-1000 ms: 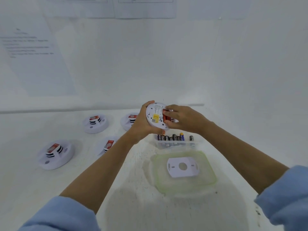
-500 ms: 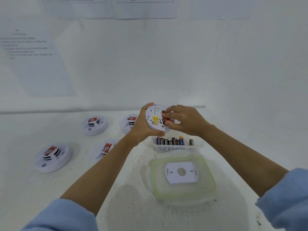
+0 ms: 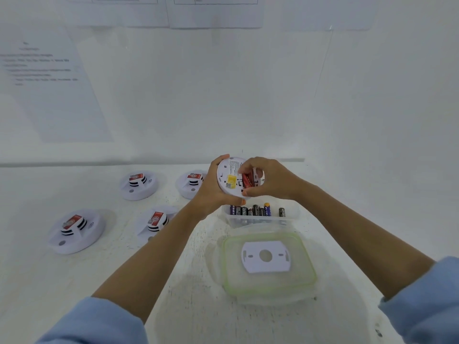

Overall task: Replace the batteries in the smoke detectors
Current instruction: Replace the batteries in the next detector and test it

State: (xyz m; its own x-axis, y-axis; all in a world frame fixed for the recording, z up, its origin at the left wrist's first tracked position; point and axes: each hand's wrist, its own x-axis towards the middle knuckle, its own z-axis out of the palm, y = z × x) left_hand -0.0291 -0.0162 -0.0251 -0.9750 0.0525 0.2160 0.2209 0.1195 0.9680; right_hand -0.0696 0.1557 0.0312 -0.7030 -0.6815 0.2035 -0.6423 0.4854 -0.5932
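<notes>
Batteries seemingly upright in tub

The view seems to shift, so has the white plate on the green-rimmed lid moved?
No. The white plate lies near the middle of the green-rimmed lid as before, in front of the battery box; only the camera shifted.

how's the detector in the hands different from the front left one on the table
The held detector is lifted and tilted in the left hand, back showing, red batteries exposed; the front-left detector lies flat on the table, red-stickered sensor up. Both are round and white.
</notes>
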